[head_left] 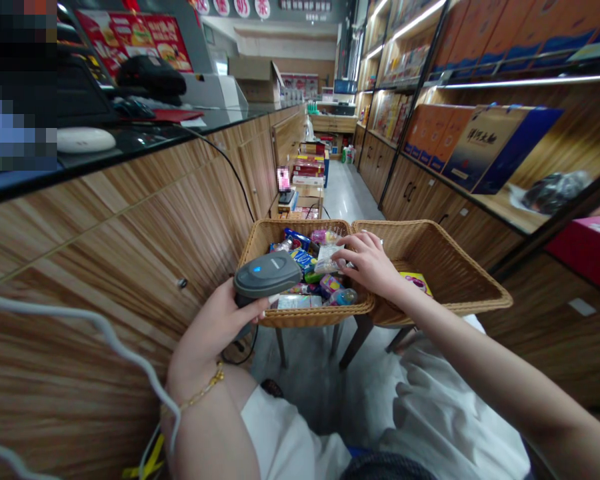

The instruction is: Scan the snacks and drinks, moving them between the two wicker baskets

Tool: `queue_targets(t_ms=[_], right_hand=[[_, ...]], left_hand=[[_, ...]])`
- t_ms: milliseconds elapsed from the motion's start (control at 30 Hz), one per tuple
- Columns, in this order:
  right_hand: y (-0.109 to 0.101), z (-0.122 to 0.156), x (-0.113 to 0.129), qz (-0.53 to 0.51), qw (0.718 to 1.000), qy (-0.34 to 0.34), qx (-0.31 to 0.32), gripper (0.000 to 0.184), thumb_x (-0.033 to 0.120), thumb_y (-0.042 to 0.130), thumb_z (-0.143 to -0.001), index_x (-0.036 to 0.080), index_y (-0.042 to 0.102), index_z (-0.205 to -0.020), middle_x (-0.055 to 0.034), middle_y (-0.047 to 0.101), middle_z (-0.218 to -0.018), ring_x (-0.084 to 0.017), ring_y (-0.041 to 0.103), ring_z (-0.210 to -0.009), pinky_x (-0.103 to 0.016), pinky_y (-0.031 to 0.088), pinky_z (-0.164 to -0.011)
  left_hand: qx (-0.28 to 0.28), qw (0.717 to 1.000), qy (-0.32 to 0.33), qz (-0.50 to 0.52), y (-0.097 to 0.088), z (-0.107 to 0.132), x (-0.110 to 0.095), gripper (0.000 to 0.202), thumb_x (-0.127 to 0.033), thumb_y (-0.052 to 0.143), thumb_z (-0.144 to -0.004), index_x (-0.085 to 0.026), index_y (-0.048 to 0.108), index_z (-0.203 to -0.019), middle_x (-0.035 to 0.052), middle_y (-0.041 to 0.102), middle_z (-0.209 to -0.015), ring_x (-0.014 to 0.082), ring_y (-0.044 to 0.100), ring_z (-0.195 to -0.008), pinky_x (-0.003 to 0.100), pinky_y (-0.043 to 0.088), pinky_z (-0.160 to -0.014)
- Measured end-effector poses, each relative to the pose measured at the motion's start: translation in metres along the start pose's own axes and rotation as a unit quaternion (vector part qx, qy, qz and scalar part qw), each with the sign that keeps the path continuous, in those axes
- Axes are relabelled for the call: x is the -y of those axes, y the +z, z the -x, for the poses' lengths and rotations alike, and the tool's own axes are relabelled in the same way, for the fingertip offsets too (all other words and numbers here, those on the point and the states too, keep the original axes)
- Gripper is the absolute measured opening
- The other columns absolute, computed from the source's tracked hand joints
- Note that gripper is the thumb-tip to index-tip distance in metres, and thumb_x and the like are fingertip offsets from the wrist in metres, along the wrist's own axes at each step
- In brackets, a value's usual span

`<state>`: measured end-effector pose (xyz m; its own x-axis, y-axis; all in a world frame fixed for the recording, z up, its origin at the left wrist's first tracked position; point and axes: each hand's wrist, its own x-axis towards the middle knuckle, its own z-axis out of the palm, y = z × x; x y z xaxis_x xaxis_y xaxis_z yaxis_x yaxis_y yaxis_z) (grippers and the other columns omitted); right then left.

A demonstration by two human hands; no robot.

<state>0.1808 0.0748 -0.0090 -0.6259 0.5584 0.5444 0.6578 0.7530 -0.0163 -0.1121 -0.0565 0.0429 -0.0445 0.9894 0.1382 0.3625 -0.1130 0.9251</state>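
Left hand [225,327] round barcode scanner [267,275], right hand [365,262] apparently on packet [327,259]

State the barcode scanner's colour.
The barcode scanner is dark grey with a blue light, best seen in the head view.

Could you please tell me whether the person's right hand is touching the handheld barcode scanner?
Apart: the head view shows a clear gap between the right hand and the handheld barcode scanner in the left hand.

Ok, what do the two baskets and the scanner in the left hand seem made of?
The basket holding the packets and its neighbour look like tan woven rattan or plastic wicker; the even strands leave that open. The barcode scanner in the left hand looks like matte grey moulded plastic, judging by its smooth curves.
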Motion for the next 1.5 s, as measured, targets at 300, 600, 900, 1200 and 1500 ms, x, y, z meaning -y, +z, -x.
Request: queue_targets(t_ms=[300, 600, 900, 1200, 1500], right_hand=[[0.003, 0.014, -0.001, -0.019, 0.998, 0.04, 0.05, 0.024, 0.023, 0.064, -0.097, 0.029, 0.072, -0.119, -0.0057, 0.078, -0.105, -0.027, 0.063, -0.11, -0.056, 0.027, -0.118], [0.006, 0.015, -0.002, -0.086, 0.991, 0.086, 0.055, 0.02, 0.036, 0.072, -0.095, 0.028, 0.07, -0.114, -0.0021, 0.077, -0.092, -0.025, 0.068, -0.1, -0.055, 0.029, -0.117], [0.007, 0.018, 0.0, -0.069, 0.995, 0.068, 0.011, 0.027, 0.034, 0.063, -0.1, 0.026, 0.069, -0.125, -0.007, 0.078, -0.108, -0.027, 0.067, -0.106, -0.056, 0.026, -0.12], [-0.004, 0.02, -0.001, -0.086, 0.988, 0.095, -0.081, 0.024, 0.027, 0.058, -0.1, 0.027, 0.069, -0.121, -0.0072, 0.076, -0.118, -0.027, 0.064, -0.12, -0.052, 0.031, -0.12], [-0.003, 0.022, -0.001, -0.087, 0.986, 0.094, -0.105, 0.022, 0.029, 0.059, -0.101, 0.027, 0.07, -0.12, -0.0071, 0.077, -0.118, -0.027, 0.065, -0.121, -0.051, 0.031, -0.12]], left_hand=[[0.0, 1.0, 0.005, -0.023, 0.004, -0.002, -0.003, 0.027, -0.042, 0.079, -0.069, -0.022, 0.063, -0.078, -0.0007, 0.067, -0.064, 0.021, 0.062, -0.062, 0.032, 0.058, -0.064], [-0.002, 1.0, -0.004, -0.026, 0.004, -0.002, -0.001, 0.026, -0.042, 0.079, -0.071, -0.023, 0.065, -0.083, -0.0018, 0.063, -0.056, 0.0253, 0.068, -0.067, 0.031, 0.059, -0.06], [0.009, 1.0, -0.011, -0.015, 0.008, -0.002, -0.003, 0.029, -0.041, 0.08, -0.069, -0.022, 0.064, -0.084, -0.0021, 0.063, -0.057, 0.0253, 0.068, -0.068, 0.032, 0.059, -0.06], [0.018, 0.999, -0.027, -0.004, 0.011, -0.004, -0.005, 0.029, -0.04, 0.079, -0.066, -0.022, 0.062, -0.08, -0.0023, 0.064, -0.061, 0.0203, 0.061, -0.059, 0.03, 0.056, -0.056], [0.013, 1.0, -0.008, -0.015, 0.011, -0.005, -0.003, 0.027, -0.039, 0.078, -0.068, -0.022, 0.061, -0.08, -0.003, 0.063, -0.059, 0.0191, 0.059, -0.057, 0.028, 0.055, -0.055]])
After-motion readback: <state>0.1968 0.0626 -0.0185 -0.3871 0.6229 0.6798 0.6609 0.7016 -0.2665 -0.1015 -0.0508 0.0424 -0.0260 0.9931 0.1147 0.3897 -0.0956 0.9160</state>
